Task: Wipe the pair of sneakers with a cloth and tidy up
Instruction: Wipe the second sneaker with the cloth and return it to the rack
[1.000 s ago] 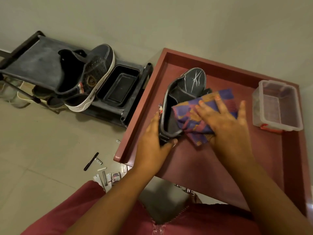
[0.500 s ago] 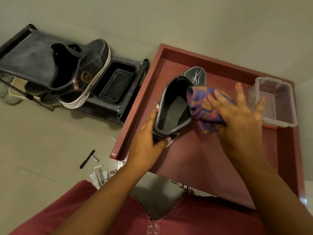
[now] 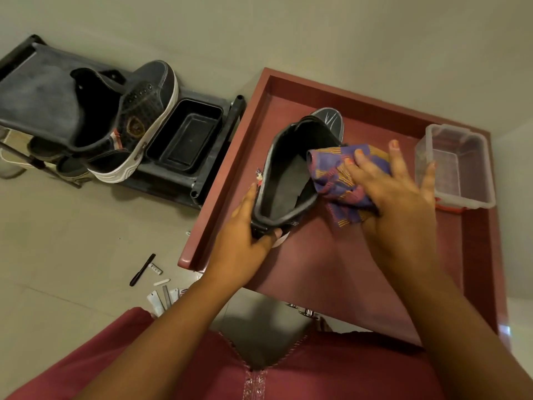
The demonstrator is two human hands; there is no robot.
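A dark sneaker sits mid-tabletop, toe toward 12 o'clock. The left hand clamps its heel at 7 o'clock; the right hand, fingers flat, presses a soft patterned cloth on its 3 o'clock side. The shoe looks light with a stiff sole, and the heel seems the best hold. Its mate rests on a rack at 10 o'clock.

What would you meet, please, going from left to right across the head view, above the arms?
Sneaker on the rack → black tray → sneaker on the red table → patterned cloth → clear plastic box.
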